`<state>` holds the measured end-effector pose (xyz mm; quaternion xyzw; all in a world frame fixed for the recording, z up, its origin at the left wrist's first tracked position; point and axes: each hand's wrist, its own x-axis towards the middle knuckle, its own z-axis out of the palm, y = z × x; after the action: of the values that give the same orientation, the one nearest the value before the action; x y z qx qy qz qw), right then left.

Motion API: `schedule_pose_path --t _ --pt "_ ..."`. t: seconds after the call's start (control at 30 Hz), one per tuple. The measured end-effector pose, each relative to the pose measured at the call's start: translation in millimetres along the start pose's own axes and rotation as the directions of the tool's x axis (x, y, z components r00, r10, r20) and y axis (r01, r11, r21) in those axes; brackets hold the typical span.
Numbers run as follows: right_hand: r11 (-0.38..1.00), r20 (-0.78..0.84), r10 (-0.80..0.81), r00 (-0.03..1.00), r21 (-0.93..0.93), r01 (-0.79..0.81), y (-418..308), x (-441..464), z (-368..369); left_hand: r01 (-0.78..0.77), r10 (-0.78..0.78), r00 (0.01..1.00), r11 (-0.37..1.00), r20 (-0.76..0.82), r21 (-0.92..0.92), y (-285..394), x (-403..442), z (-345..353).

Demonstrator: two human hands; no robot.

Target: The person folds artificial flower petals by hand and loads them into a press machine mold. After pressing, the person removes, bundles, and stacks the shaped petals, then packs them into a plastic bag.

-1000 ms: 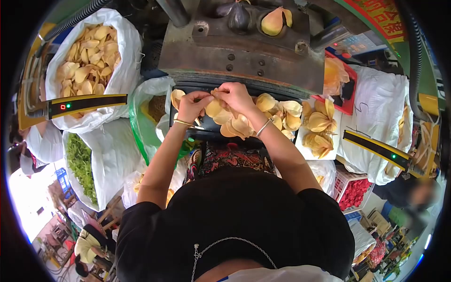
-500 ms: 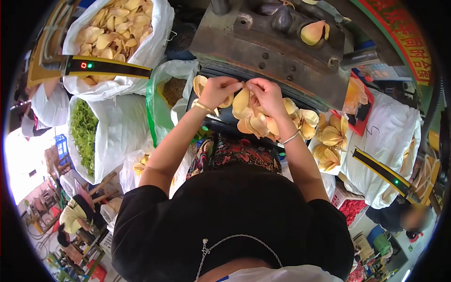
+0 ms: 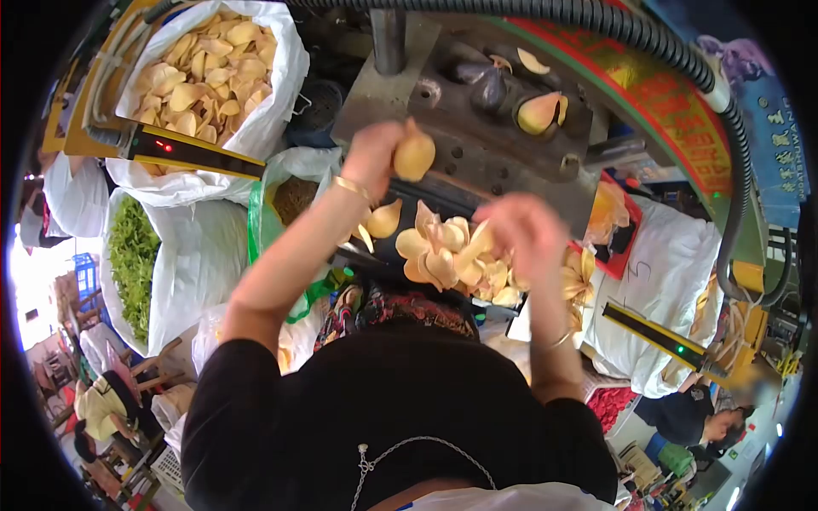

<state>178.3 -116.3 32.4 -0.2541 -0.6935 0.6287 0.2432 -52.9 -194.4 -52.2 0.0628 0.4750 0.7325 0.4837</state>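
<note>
My left hand [image 3: 373, 160] is raised over the near left edge of a dark metal mould block [image 3: 464, 119], its fingers closed on a yellowish artificial petal [image 3: 414, 157]. Blurred by motion, my right hand [image 3: 527, 232] is above the right side of a heap of pale yellow petals [image 3: 436, 247]; its fingers are smeared. A couple of loose petals [image 3: 383, 220] lie left of the heap. On the block, a yellow-pink petal [image 3: 538, 113] rests beside a dark petal-shaped form [image 3: 488, 89], with a pale petal piece [image 3: 533, 61] farther back.
Black-and-yellow sensor bars [image 3: 200, 153] flank the machine. White sacks hold petals [image 3: 204, 77] and green leaves [image 3: 135, 255] at left. A red tray [image 3: 620, 234] and white sack [image 3: 665, 264] stand right. A ribbed hose [image 3: 596, 13] arches above. Other people [image 3: 106, 409] sit in the background.
My hands have parted: the left moved up with a petal over the mould, the right moved right and down. The left sensor bar's green light is off; red shows. The view has shifted.
</note>
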Motion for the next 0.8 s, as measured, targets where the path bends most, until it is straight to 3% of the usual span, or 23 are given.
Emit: schedule_pose_path --t 0.1,0.17,0.2,0.3,0.33,0.43,0.47,0.57,0.6,0.7,0.73,0.8 --pt "0.987 -0.096 0.032 0.995 -0.151 -0.047 -11.9 88.7 -17.6 0.000 0.000 1.000 0.997 0.000 0.072 41.7 31.7 35.1" --pt "0.992 -0.074 -0.048 0.996 -0.116 0.039 5.3 139.3 -23.1 -0.067 0.020 0.984 0.963 0.178 0.260 57.0 63.7 50.2" --pt "0.992 -0.079 -0.056 0.995 -0.116 0.046 9.6 153.7 -27.4 -0.074 0.024 0.982 0.962 0.186 0.264 62.9 78.0 55.1" --pt "0.954 -0.138 0.104 0.985 -0.266 -0.138 15.5 180.0 -32.2 -0.315 0.129 0.899 0.854 0.418 0.413 72.3 114.3 63.7" --pt "0.954 -0.148 0.108 0.983 -0.262 -0.144 23.4 189.1 -35.9 -0.310 0.119 0.898 0.854 0.424 0.417 72.6 123.4 64.2" --pt "0.874 -0.146 -0.147 0.978 -0.482 0.059 66.2 215.1 -50.9 -0.208 0.073 0.877 0.949 0.476 0.237 70.2 142.2 62.7" --pt "0.873 -0.151 -0.145 0.978 -0.486 0.054 80.2 225.1 -57.1 -0.205 0.070 0.875 0.950 0.480 0.235 69.5 141.7 66.4" --pt "0.811 -0.031 -0.305 0.952 -0.532 0.243 116.6 247.1 -71.3 -0.075 -0.061 0.945 0.916 0.322 0.394 76.2 126.4 79.6" --pt "0.814 -0.034 -0.301 0.953 -0.530 0.238 115.4 245.4 -70.5 -0.070 -0.066 0.945 0.915 0.321 0.397 76.2 123.6 83.3" --pt "0.921 0.031 -0.009 0.999 -0.389 0.021 99.0 243.0 -72.1 -0.295 0.037 0.907 0.768 0.420 0.568 72.1 119.4 98.0" --pt "0.921 0.027 -0.006 1.000 -0.388 0.016 92.5 241.1 -72.2 -0.292 0.032 0.906 0.769 0.422 0.569 70.3 119.5 101.2" --pt "0.971 0.078 0.117 0.990 -0.219 -0.097 74.0 233.7 -67.2 -0.400 0.165 0.885 0.747 0.435 0.531 66.7 120.6 105.0"
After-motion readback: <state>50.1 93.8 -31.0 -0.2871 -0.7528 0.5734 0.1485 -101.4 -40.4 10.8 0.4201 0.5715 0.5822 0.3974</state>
